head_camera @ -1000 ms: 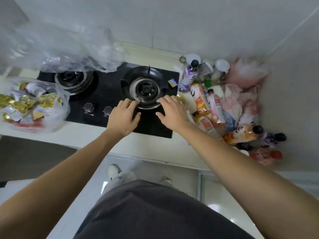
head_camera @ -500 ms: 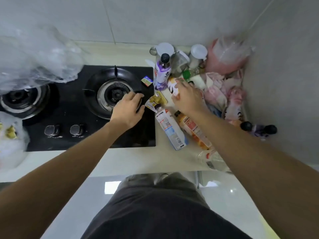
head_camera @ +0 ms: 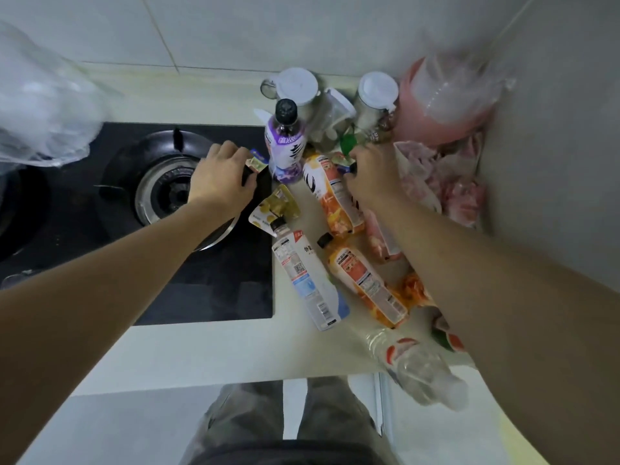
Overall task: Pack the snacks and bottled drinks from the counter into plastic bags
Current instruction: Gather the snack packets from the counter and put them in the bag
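Note:
My left hand is over the right edge of the stove and pinches a small snack packet. My right hand curls round the black-capped top of a pink bottle, which lies mostly hidden under my wrist. A purple bottle stands upright between the hands. Lying on the counter are two orange bottles, a white and blue bottle, a clear red-labelled bottle and a yellow pouch. A clear plastic bag hangs at the upper left.
The black gas stove with its burner fills the left. White-lidded jars, a pink bag and crumpled pink wrappers crowd the back right corner by the wall. The counter's front edge lies near my legs.
The view has shifted right and closer. My left hand went forward from the burner to the small packet. My right hand reached further back past the orange bottle and closed on the bottle top.

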A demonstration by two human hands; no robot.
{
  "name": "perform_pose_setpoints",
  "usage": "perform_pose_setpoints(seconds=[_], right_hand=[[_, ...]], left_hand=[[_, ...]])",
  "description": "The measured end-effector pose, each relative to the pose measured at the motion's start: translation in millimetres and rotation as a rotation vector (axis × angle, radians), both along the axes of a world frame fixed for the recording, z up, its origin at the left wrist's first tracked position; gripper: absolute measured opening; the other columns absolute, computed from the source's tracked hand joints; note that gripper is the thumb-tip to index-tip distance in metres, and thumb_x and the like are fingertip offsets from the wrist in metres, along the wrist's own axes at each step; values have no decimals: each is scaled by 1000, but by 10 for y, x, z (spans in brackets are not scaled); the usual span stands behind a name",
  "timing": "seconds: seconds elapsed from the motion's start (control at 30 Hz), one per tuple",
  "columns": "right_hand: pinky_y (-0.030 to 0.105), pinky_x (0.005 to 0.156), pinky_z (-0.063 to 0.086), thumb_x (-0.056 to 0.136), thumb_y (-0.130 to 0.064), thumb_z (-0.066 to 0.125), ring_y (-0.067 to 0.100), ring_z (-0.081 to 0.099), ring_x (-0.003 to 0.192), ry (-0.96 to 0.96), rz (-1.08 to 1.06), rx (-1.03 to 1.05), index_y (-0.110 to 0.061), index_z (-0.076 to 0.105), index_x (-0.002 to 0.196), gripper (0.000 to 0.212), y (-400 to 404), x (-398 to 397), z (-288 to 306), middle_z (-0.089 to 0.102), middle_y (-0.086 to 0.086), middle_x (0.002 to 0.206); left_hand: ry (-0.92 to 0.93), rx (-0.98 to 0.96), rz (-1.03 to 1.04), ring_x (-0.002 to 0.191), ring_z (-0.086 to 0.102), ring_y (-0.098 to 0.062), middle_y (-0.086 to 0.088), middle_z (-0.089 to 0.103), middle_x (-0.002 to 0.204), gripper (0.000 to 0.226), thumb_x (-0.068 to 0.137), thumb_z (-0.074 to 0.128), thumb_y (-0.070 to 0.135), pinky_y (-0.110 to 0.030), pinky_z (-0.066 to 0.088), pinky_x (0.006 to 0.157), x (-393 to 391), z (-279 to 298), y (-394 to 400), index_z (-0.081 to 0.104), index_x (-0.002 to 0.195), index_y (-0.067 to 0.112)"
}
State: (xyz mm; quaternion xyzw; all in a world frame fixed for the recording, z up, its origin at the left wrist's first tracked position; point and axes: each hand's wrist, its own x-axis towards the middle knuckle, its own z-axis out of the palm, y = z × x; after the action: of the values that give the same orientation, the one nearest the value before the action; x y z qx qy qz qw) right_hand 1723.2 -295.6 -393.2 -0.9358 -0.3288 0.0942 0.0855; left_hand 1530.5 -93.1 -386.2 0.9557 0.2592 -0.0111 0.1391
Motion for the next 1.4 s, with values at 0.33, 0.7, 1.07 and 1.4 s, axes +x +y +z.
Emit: perform_pose_setpoints(seconds=[0.33,0.7,1.07,1.4], right_hand=[[42,93,43,88,-15,70,31,55,123,-110,84,-95,-15,69,107,19,178,171,-141,66,8,120],[43,87,42,93,-8,61,31,56,111,-119,16,49,-14,72,91,12,176,163,-208,67,8,106],[46,83,51,89,-11,64,27,58,98,-150,87,225,-14,79,104,22,-181,-400,112,65,4,102],[43,79,49,82,-6,72,30,61,94,-113,349,275,-12,80,112,31,-253,-1283,333,65,5,97]], left_hand=[[140,106,-64,115,52,-41,-21,58,114,48,92,68,42,-48,29,116,479,-257,141,60,126,9],[-18,86,-57,92,53,-39,-9,48,87,30,81,75,25,-44,41,91,432,-183,218,68,107,11],[-83,101,2,100,53,-38,-15,56,104,41,82,66,26,-46,42,85,-69,186,-171,64,121,14],[-172,2,93,97,51,-35,-11,55,108,40,80,67,26,-47,47,75,-1221,263,-747,62,117,14]])
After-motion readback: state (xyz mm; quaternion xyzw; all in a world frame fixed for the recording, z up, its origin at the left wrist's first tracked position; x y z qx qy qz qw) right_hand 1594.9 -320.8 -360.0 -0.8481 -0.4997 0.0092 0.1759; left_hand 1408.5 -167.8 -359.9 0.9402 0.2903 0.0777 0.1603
